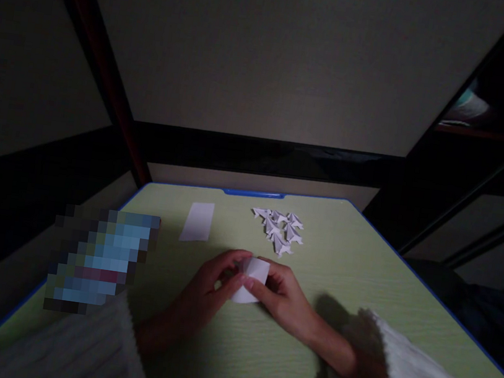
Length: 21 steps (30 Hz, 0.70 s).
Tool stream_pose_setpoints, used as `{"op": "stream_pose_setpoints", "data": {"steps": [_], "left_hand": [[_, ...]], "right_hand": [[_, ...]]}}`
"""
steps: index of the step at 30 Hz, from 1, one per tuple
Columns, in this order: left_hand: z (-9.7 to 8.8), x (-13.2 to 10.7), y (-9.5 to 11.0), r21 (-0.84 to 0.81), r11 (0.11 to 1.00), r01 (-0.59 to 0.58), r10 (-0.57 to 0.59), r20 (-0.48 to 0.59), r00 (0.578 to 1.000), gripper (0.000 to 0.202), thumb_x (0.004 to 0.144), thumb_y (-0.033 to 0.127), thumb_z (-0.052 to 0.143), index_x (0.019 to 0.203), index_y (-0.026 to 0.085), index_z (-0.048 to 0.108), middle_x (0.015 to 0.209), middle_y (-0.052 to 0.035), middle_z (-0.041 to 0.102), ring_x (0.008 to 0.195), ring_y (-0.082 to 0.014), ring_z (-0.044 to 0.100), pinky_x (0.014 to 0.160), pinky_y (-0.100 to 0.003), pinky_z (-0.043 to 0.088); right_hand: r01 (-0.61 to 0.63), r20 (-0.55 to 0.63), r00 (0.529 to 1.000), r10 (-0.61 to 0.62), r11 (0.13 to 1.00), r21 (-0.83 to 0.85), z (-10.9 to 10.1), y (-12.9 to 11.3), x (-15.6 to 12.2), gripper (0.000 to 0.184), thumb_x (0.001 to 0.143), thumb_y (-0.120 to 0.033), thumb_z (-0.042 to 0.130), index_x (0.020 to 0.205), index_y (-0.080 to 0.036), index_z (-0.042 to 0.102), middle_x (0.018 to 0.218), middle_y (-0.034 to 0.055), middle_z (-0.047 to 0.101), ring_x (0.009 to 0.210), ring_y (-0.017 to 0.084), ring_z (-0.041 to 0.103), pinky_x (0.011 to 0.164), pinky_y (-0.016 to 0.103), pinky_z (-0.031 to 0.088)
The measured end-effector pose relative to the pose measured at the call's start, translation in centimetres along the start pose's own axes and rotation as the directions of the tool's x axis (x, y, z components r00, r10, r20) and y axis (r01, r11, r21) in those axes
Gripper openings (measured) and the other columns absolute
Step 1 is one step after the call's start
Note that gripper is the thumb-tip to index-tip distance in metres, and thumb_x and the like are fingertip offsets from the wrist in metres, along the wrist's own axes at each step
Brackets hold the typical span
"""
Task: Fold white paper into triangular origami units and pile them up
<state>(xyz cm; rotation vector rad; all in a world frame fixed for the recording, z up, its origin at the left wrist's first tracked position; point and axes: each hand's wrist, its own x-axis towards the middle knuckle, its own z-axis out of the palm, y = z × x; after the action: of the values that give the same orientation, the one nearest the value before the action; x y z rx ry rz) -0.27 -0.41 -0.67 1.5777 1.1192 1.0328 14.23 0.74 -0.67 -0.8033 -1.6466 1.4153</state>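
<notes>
Both hands meet over a small white paper sheet [252,278] near the middle of the green table [361,279]. My left hand [207,289] pinches the paper's left edge with curled fingers. My right hand [281,296] grips its right side, thumb pressed on top. The sheet is bent upward between them. White knitted sleeves cover both forearms.
A flat white paper slip [198,221] lies farther back on the left. A cluster of several small folded white paper figures [280,227] sits behind the hands. A blurred-out object [101,261] rests at the left edge. Dark bed-frame bars surround the blue-rimmed table.
</notes>
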Motion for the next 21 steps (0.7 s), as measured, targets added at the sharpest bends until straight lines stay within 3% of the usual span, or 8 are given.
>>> {"op": "stream_pose_setpoints", "data": {"steps": [3, 6, 10, 14, 17, 21], "left_hand": [[-0.02, 0.06, -0.07, 0.031, 0.999, 0.023, -0.024, 0.021, 0.999, 0.032, 0.069, 0.027, 0.054, 0.099, 0.018, 0.051, 0.083, -0.0040, 0.059, 0.073, -0.0170, 0.055, 0.060, -0.024, 0.041], [0.00, 0.32, -0.07, 0.068, 0.997, 0.032, -0.030, -0.034, 0.999, 0.027, 0.069, 0.024, 0.053, 0.095, 0.016, 0.052, 0.082, -0.0044, 0.059, 0.072, -0.0163, 0.055, 0.059, -0.024, 0.042], [0.02, 0.57, 0.23, 0.161, 0.985, -0.055, 0.067, -0.071, 0.995, 0.012, 0.068, 0.020, 0.051, 0.077, 0.015, 0.057, 0.087, -0.0056, 0.057, 0.077, -0.0162, 0.054, 0.059, -0.022, 0.042], [0.13, 0.42, 0.33, 0.193, 0.979, -0.065, 0.059, 0.033, 0.998, 0.014, 0.066, 0.023, 0.053, 0.074, 0.014, 0.059, 0.090, -0.0064, 0.056, 0.077, -0.0169, 0.054, 0.062, -0.023, 0.043], [0.13, 0.24, 0.29, 0.227, 0.973, -0.030, 0.029, 0.010, 1.000, 0.015, 0.065, 0.025, 0.053, 0.069, 0.012, 0.059, 0.087, -0.0075, 0.057, 0.074, -0.0173, 0.053, 0.062, -0.025, 0.042], [-0.07, 0.30, 0.36, 0.144, 0.990, 0.000, 0.003, -0.019, 1.000, 0.013, 0.067, 0.021, 0.049, 0.072, 0.012, 0.057, 0.068, -0.0029, 0.058, 0.064, -0.0151, 0.052, 0.060, -0.025, 0.041]], "right_hand": [[0.079, -0.019, 0.996, -0.082, 0.989, -0.127, -0.06, -0.12, -0.11, 0.011, 0.072, -0.024, 0.053, 0.068, -0.014, 0.053, 0.062, -0.0014, 0.045, 0.057, 0.010, 0.040, 0.050, 0.021, 0.032], [0.103, -0.104, 0.987, -0.126, 0.973, -0.206, -0.29, -0.18, 0.09, 0.012, 0.070, -0.021, 0.054, 0.061, -0.015, 0.050, 0.059, -0.0026, 0.041, 0.055, 0.009, 0.038, 0.048, 0.020, 0.030], [0.111, -0.230, 0.959, -0.167, 0.965, -0.237, -0.53, -0.31, 0.37, 0.008, 0.068, -0.018, 0.055, 0.061, -0.015, 0.053, 0.060, -0.0018, 0.046, 0.055, 0.010, 0.042, 0.050, 0.021, 0.033], [0.171, -0.209, 0.952, -0.223, 0.955, -0.242, -0.38, -0.49, 0.30, 0.004, 0.064, -0.018, 0.061, 0.064, -0.014, 0.060, 0.067, 0.0012, 0.052, 0.062, 0.012, 0.049, 0.056, 0.022, 0.037], [0.174, -0.171, 0.963, -0.210, 0.963, -0.207, -0.30, -0.51, 0.25, 0.004, 0.064, -0.017, 0.061, 0.061, -0.014, 0.061, 0.071, 0.0022, 0.053, 0.064, 0.011, 0.050, 0.056, 0.022, 0.038], [0.153, -0.228, 0.955, -0.189, 0.974, -0.166, -0.53, -0.36, 0.39, 0.007, 0.066, -0.017, 0.059, 0.059, -0.014, 0.059, 0.068, 0.0013, 0.052, 0.062, 0.011, 0.048, 0.056, 0.022, 0.037]]}}
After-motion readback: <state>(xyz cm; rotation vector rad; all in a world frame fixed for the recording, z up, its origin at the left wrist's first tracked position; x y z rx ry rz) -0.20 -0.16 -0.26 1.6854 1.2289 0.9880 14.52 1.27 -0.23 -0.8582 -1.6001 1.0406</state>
